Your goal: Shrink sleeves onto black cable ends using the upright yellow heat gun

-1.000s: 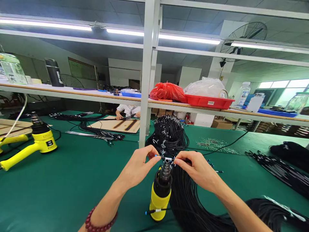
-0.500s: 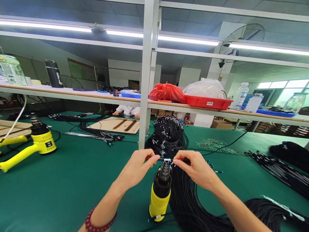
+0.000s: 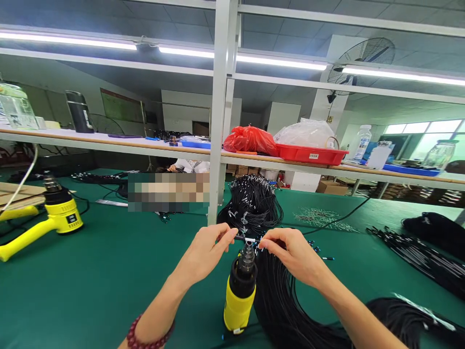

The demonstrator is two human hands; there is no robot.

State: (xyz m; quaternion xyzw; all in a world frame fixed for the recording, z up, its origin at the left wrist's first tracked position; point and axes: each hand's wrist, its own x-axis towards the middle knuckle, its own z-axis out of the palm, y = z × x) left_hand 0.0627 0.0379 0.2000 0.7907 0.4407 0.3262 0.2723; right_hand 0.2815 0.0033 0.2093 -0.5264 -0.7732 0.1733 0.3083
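Note:
Between both hands a black cable with a white sleeve is stretched level, right above the metal nozzle of a yellow heat gun that stands upright. My left hand pinches the cable's left part between thumb and fingers. On the other side my right hand pinches it just right of the white sleeve. A thick bundle of black cables curves over the green table behind and right of the heat gun. Another heap of black cables lies farther back by the shelf post.
A second yellow heat gun stands at the left. A white post and a shelf edge cross in front. More black cables lie at the right. A person is across the table.
The view has shifted very slightly. Both hands keep their pinch on the cable above the nozzle. A blurred, pixelated patch now covers the board at the back left.

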